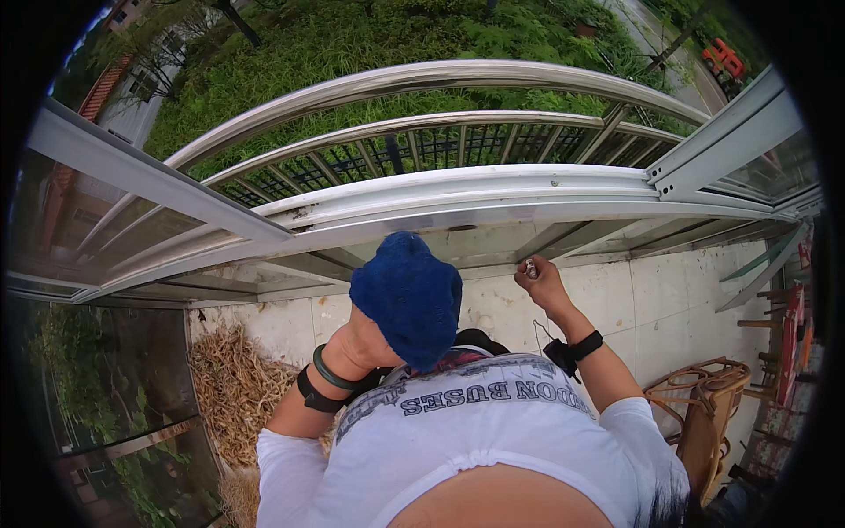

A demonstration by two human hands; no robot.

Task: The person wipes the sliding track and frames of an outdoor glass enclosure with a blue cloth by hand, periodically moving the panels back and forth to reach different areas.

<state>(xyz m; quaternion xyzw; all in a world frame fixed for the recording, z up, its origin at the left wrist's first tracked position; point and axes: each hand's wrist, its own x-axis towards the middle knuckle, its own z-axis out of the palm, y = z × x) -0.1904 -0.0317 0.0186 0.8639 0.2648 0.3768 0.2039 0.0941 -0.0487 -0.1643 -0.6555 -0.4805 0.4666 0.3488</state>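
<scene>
A blue cloth (408, 297) is draped over my left hand (360, 340), hiding its fingers, just on the room side of the white window frame (462, 221). To the right, my right hand (544, 280) is closed around a small shiny object (531, 267) whose kind I cannot tell; only its end shows. That hand is below the frame, in front of the lower glass. A metal window track (462, 188) runs across in front of me, between sliding panes at left and right.
Beyond the window stands a stainless steel railing (455, 72). Dried plant stalks (231, 396) lie on the tiled floor (653, 323) at left. A rattan chair (706, 422) stands at right, near wooden stools (766, 323). A glass pane (125, 383) is at far left.
</scene>
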